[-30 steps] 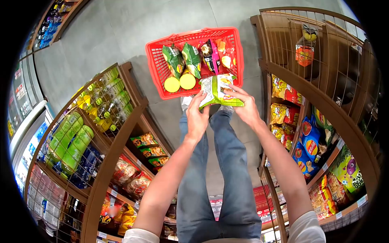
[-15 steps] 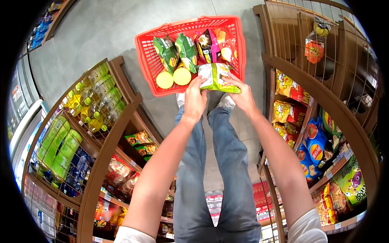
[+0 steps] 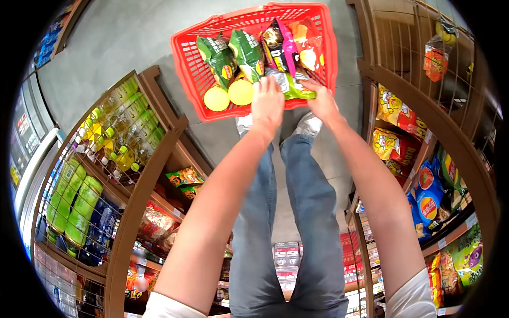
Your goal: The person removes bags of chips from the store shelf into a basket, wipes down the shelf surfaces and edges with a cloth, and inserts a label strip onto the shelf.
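Note:
A red plastic shopping basket [image 3: 330, 53] stands on the floor in front of my feet. My left hand [image 3: 268, 104] has its fingers curled on the left end of a green and white snack bag [image 3: 292, 89]. At the bag's right end is my right hand [image 3: 321, 102], thumb and fingers gripping it. The bag lies low within the front right of the basket, partly hidden by my fingers. Behind it are a black and pink bag [image 3: 278, 47] and a red and orange bag [image 3: 309, 49]. To the left lean two dark green bags [image 3: 216, 59], with two yellow round lids [image 3: 217, 99] before them.
On my left, a wire-sided brown shelf [image 3: 139, 212] holds bottles [image 3: 85, 209] and snack packs. On my right, another brown shelf [image 3: 435, 98] carries chip bags [image 3: 427, 196]. Grey floor [image 3: 127, 37] extends beyond the basket.
Both hands have pushed the green and white bag further down into the basket, against the bags behind it. The basket appears slightly higher and larger in view.

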A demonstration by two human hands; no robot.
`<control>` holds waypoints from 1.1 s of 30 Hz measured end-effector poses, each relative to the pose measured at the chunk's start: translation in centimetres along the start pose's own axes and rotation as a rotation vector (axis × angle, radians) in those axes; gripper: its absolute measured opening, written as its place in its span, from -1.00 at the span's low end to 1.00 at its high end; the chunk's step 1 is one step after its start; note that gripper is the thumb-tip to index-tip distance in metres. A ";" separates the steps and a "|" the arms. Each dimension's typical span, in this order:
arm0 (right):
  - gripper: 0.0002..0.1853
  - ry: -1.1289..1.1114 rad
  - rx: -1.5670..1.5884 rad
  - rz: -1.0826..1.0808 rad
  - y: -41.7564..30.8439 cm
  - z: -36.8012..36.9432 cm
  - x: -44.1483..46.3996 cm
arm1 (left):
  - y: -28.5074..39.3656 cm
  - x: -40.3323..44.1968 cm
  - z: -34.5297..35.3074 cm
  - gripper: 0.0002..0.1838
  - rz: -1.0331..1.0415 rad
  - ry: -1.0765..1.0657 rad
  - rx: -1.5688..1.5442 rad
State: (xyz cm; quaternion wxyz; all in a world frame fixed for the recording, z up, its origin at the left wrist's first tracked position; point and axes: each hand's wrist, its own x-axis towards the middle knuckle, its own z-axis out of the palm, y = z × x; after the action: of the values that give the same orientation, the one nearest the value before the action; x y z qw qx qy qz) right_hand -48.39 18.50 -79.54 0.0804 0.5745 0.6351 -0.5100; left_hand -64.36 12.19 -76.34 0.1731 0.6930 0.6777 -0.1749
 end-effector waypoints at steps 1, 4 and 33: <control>-0.40 0.022 -0.043 0.019 0.2 0.3 0.2 | 0.4 0.6 0.5 -0.65 -0.016 -0.008 0.041; -0.39 0.007 -0.175 0.006 0.3 0.9 0.6 | 0.7 1.3 0.6 -0.67 0.001 -0.093 0.095; -0.75 0.167 -0.079 -0.012 -13.1 -8.6 -13.2 | -1.4 -9.7 -15.8 -0.91 -0.048 -0.150 -0.657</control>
State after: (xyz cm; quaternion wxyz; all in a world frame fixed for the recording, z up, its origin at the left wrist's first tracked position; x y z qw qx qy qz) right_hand -50.54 18.67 -59.17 0.0465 0.6077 0.6627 -0.4353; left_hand -65.84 11.21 -57.77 0.4324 0.5694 0.6992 -0.0018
